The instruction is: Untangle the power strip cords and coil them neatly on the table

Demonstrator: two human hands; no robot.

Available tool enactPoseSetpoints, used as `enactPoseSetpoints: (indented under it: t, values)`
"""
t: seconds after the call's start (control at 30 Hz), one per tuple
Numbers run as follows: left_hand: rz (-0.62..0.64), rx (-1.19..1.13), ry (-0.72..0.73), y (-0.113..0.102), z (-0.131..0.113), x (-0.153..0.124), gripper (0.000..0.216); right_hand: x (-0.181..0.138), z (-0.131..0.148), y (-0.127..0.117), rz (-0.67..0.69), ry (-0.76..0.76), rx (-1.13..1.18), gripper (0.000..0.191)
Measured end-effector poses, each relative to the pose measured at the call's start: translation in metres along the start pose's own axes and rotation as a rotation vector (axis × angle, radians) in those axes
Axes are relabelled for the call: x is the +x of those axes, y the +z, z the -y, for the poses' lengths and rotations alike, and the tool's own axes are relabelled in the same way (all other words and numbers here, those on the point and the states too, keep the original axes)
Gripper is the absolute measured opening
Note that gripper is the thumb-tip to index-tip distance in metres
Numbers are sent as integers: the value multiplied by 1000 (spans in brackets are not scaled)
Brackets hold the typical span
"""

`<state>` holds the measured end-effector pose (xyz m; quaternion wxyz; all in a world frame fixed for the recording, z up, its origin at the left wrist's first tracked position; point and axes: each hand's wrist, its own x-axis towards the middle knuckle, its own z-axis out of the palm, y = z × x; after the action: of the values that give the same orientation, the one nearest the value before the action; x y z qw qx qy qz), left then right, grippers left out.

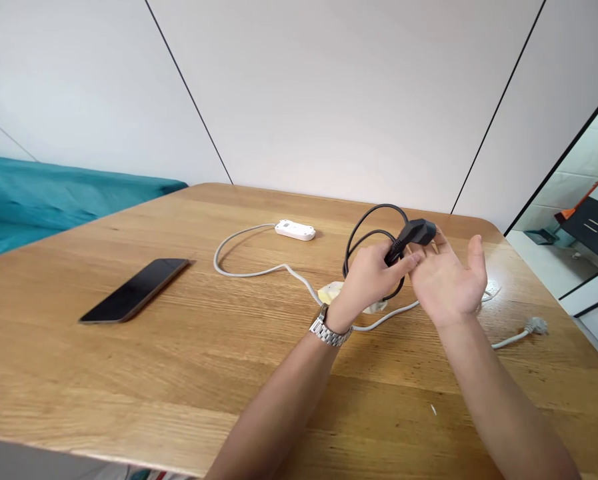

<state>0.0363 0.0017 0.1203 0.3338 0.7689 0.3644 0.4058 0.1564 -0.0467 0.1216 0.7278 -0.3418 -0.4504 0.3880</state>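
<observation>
My left hand, with a metal watch on its wrist, is closed on a black power cable just behind its black plug. The cable loops up and back behind that hand. My right hand is held palm-up and open just right of the plug, its fingertips under or touching the plug head. Both hands hover above a wooden table, over a grey cord and a small yellowish-white object that is partly hidden by my left hand.
A white power strip lies near the table's far edge, its grey cord curling across to a plug at the right. A black phone lies face-up at the left. A teal seat stands beyond the left side.
</observation>
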Motion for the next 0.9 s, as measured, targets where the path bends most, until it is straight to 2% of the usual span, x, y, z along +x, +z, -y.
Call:
enactPoseSetpoints:
  t: [0.1, 0.23, 0.3, 0.37, 0.43, 0.53, 0.6, 0.67, 0.73, 0.83, 0.9]
  values:
    - [79, -8, 25, 2, -2, -2, 42, -3, 4, 0, 1, -9, -19, 74]
    - [158, -176, 24, 4, -6, -5, 44, -5, 12, 0, 18, -29, -80, 67]
    - [134, -210, 11, 1, -6, -4, 42, -1, 9, -4, -42, -46, -47, 54]
    - [63, -221, -15, -3, -4, -2, 42, 8, 0, -13, -102, -39, -112, 39]
    - [1, -218, -38, -9, -1, 1, 43, 18, -15, -29, -117, 4, -391, 34]
    - [0, -128, -57, -12, 5, 4, 43, 31, -39, -56, -101, 92, -944, 40]
    - [20, -35, -51, -10, 9, 5, 44, 37, -51, -70, -34, 218, -1099, 36]
    - [56, 56, -33, -4, 13, 6, 44, 39, -55, -78, 68, 377, -1079, 24]
    - [106, 150, -20, 1, 16, 7, 43, 38, -53, -77, 126, 469, -977, 24]
    - [172, 255, -27, 6, 19, 8, 38, 33, -39, -64, 90, 447, -701, 23]
    - [221, 237, -31, 5, 18, 8, 38, 29, -26, -53, 76, 416, -476, 26]
